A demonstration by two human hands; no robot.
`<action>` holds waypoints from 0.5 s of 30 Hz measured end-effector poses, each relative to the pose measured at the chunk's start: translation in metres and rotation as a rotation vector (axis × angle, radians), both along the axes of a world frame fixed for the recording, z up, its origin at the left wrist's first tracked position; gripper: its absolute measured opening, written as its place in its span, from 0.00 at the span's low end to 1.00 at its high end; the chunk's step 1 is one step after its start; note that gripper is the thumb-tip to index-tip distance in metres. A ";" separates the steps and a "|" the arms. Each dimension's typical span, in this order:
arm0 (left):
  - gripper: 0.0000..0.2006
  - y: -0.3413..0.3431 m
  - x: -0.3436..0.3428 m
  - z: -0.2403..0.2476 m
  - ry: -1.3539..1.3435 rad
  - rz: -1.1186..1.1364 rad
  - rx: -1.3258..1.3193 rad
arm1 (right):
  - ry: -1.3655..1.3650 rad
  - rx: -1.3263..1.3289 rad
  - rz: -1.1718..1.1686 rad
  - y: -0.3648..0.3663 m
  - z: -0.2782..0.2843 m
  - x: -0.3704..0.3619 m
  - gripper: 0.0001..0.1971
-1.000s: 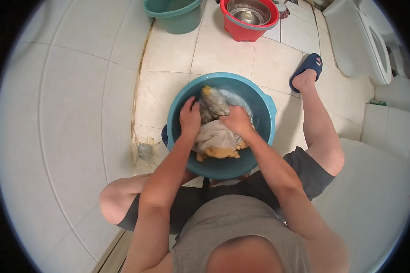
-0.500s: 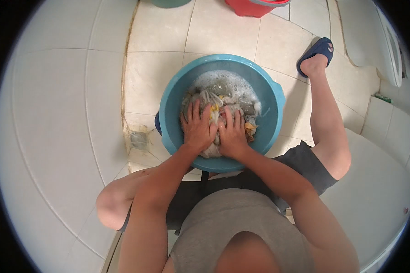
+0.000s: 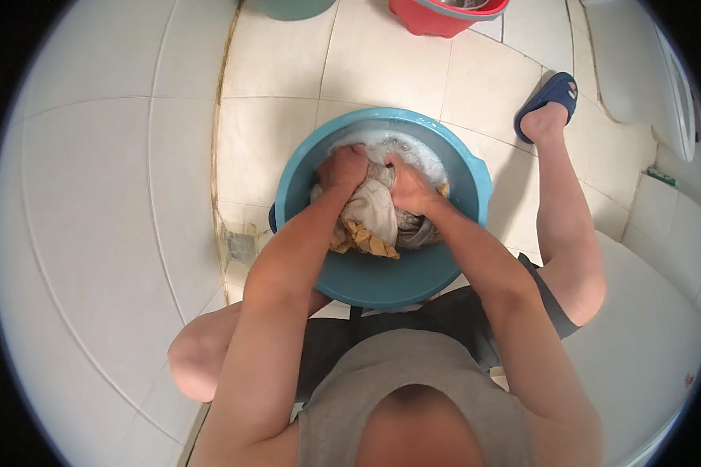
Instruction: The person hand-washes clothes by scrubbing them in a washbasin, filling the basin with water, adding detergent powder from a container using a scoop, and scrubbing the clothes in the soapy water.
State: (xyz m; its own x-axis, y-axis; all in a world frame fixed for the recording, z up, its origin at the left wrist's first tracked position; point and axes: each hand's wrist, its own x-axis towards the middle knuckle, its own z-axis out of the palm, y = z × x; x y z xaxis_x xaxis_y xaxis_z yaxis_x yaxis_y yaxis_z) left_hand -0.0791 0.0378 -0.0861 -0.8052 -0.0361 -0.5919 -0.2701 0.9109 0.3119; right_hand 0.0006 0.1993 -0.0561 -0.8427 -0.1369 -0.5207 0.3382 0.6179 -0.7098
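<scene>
A round blue basin [image 3: 389,282] stands on the floor between my legs, holding a heap of wet laundry [image 3: 372,206] in soapy water. The cloth is greyish-beige, and a yellowish-brown piece [image 3: 370,240] shows at its near edge. My left hand [image 3: 343,168] is closed on the laundry at the far left of the heap, fingers curled under and partly hidden. To the right of it, my right hand [image 3: 411,185] grips the same heap, thumb uppermost and fingertips out of sight in the cloth. White suds [image 3: 405,144] float along the far side.
A red bucket [image 3: 436,19] with a grey rim stands beyond the basin at the top, and a green container [image 3: 292,6] is to its left. White tiled wall [image 3: 93,194] rises on the left. My foot in a navy slipper [image 3: 549,105] is planted at the right.
Both hands have moved from the near part of the heap, where they lay spread, to its far part and closed on the cloth. The laundry has been bunched and turned.
</scene>
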 end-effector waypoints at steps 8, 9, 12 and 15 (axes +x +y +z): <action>0.22 0.003 0.001 0.068 0.149 0.137 0.412 | 0.107 0.014 -0.190 0.003 0.082 0.017 0.37; 0.17 -0.002 -0.001 0.079 0.209 0.129 0.574 | 0.262 0.042 -0.189 0.001 0.088 0.021 0.37; 0.12 -0.009 0.008 0.112 0.258 0.185 0.904 | 0.544 0.086 -0.146 -0.002 0.113 0.032 0.35; 0.08 -0.030 0.017 0.113 0.237 0.227 1.091 | 0.831 0.098 -0.060 -0.010 0.115 0.043 0.36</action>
